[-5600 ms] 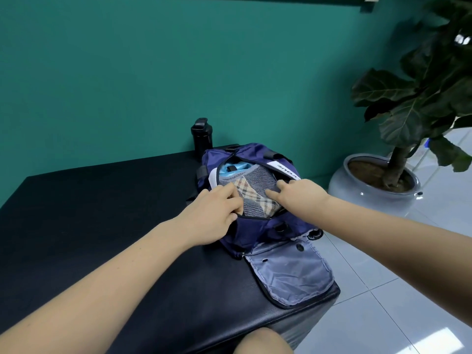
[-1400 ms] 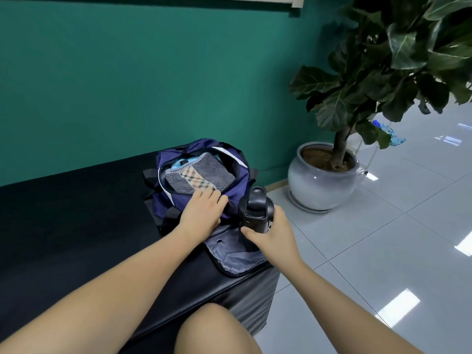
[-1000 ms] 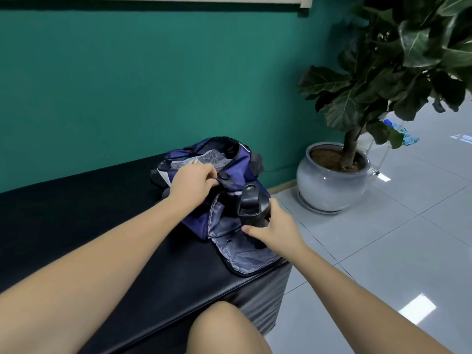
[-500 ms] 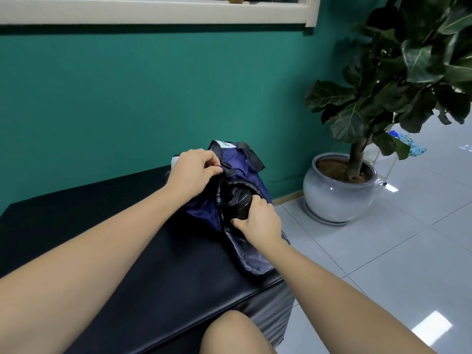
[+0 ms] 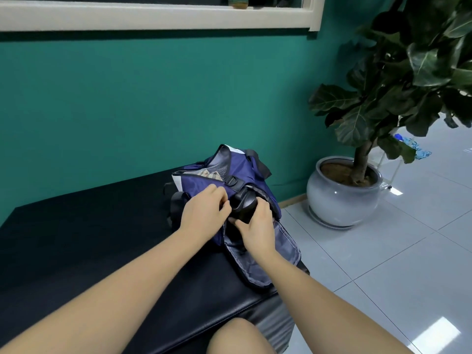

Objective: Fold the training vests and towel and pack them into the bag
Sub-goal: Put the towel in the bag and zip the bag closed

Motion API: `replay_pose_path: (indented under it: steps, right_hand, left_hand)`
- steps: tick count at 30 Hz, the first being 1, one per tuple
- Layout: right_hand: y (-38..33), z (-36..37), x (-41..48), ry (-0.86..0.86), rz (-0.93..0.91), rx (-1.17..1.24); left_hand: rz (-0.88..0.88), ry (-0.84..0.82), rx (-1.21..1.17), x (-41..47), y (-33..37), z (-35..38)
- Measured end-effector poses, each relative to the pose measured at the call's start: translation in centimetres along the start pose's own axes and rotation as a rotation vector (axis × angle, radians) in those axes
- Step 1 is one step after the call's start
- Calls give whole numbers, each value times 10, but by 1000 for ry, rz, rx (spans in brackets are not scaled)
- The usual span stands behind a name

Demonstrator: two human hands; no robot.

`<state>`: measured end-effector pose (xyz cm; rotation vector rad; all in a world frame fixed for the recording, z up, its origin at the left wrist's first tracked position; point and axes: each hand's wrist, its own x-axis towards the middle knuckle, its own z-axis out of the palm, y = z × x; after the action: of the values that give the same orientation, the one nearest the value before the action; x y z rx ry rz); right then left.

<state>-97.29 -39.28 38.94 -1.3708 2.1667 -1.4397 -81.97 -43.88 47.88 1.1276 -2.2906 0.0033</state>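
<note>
A navy bag [image 5: 240,169] lies on the black padded bench [image 5: 89,238] near its right end, its grey-lined flap [image 5: 258,261] hanging open toward me. A grey towel with a plaid stripe [image 5: 213,172] shows in the top opening; the vests are hidden. My right hand [image 5: 255,226] grips a black bottle [image 5: 242,205] and holds it in the bag's side opening. My left hand [image 5: 204,215] pinches the bag's fabric edge right beside the bottle.
A potted plant in a grey ceramic pot [image 5: 342,200] stands on the tiled floor to the right of the bench. A teal wall runs behind, with a white window ledge [image 5: 153,16] above. My knee [image 5: 237,338] is at the bench's front edge.
My right hand has pushed the black bottle from the flap into the bag's side opening. My left hand has slid down from the top opening to the fabric beside the bottle.
</note>
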Motion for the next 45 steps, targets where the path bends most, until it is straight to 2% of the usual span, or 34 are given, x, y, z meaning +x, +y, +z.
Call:
replay_pose_path:
  steps: [5,9,13,15,18,21,25,32,38,42,45]
  right_hand:
    - [19,5,-2,-92,-12,-18]
    - [35,-5,-2,-217,-19,-69]
    - [35,-9,-3,-247,-59,-143]
    - [32,-9,-3,-254,-65,-187]
    - [31,-8,0,-236,-79,-252]
    - [29,-3,2,-170,-97,-288]
    - [17,7,5,-99,-60,-264]
    - [22,13,-5,-160,-86,-170]
    - [8,16,0,-32,-34,-248]
    - [-7,26,10,-66,72,-381]
    - [-10,30,16,-135,71,-523]
  left_hand:
    - [43,-8,156,18,0,5]
    - [148,-115,322,35,6,0]
    - [114,-212,442,45,8,-9]
    - [84,-243,370,48,4,-13]
    - [5,-266,129,53,-6,-24]
    - [17,-284,0,53,-8,-38]
    - [97,-268,47,47,-4,-52]
    - [17,-321,-8,42,-17,-53]
    - [70,-283,-46,38,-2,-56]
    - [124,-259,-71,38,8,-65]
    - [151,-268,-5,37,6,-63]
